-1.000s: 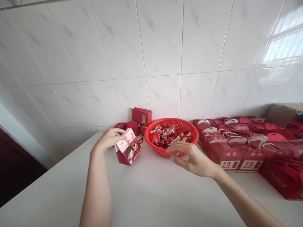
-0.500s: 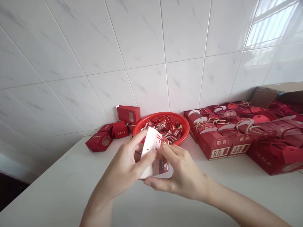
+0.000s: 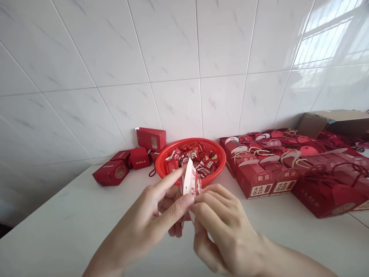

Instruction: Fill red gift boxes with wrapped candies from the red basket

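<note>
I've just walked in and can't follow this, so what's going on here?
A person holds a small printed box in the left hand, while the fingers of the right hand touch it. It's just in front of a red basket of wrapped pieces. A few red boxes sit to the left of the basket, and rows of handled boxes stand to the right.

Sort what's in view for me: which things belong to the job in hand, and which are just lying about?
In the job:
printed box, in the left hand, right hand against it
probably the red basket of wrapped sweets, just behind

Apparently lying about:
left-side red boxes
right-side red boxes
cardboard box, far right
</note>
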Action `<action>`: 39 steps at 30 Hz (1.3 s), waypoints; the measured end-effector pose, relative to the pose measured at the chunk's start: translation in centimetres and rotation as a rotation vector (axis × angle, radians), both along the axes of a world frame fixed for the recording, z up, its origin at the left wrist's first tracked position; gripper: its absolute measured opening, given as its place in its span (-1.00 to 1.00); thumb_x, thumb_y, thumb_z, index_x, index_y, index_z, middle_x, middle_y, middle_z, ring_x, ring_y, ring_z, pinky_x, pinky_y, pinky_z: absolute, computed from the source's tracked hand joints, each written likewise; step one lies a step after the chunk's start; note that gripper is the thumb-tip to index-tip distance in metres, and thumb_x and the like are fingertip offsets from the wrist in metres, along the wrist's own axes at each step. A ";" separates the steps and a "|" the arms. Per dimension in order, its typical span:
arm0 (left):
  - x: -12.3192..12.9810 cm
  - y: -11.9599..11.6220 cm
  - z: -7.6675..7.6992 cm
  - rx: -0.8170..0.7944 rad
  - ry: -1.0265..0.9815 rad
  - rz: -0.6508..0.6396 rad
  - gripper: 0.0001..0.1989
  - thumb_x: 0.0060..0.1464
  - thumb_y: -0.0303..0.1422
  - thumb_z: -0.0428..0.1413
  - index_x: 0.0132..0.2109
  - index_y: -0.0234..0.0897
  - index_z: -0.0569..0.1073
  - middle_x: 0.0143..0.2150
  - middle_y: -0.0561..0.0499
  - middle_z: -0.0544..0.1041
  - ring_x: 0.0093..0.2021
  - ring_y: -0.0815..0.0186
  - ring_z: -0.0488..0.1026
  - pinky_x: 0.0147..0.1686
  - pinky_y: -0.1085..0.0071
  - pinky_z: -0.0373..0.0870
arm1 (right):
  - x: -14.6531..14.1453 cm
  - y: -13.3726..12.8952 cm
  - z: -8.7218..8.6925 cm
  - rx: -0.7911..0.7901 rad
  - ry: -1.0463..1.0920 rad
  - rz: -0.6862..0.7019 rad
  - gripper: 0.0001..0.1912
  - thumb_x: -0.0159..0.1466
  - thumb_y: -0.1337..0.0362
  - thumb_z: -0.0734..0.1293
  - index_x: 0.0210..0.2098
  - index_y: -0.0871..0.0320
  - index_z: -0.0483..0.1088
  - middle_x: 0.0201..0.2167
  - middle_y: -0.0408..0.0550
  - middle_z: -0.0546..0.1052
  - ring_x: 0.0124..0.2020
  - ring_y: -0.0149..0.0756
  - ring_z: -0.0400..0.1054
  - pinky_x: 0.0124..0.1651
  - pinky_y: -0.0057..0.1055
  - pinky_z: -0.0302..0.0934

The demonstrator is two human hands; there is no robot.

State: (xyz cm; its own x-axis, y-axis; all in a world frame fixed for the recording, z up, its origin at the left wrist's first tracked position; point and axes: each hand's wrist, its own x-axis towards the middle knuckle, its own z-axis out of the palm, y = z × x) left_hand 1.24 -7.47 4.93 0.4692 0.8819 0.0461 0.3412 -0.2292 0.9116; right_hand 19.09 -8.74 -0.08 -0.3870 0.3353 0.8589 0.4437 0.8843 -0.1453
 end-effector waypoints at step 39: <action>-0.5 7.5 -4.0 0.321 0.369 -0.097 -0.61 0.30 -0.09 0.00 0.15 -0.02 0.52 0.11 0.00 0.57 0.08 0.11 0.48 0.09 0.25 0.41 | 2.3 4.2 0.0 -0.559 -0.713 -0.749 -0.76 0.18 0.64 0.25 -0.27 0.21 0.30 -0.49 0.02 0.53 -0.44 -0.21 0.46 -0.39 -0.35 -0.14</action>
State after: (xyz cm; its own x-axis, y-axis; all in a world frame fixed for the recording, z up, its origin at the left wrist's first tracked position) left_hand 0.70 0.01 0.95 0.5849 0.8017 0.1234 0.5907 -0.5253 0.6125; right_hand 21.41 -4.52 -0.05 -0.2670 0.9450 0.1887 0.9636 0.2601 0.0610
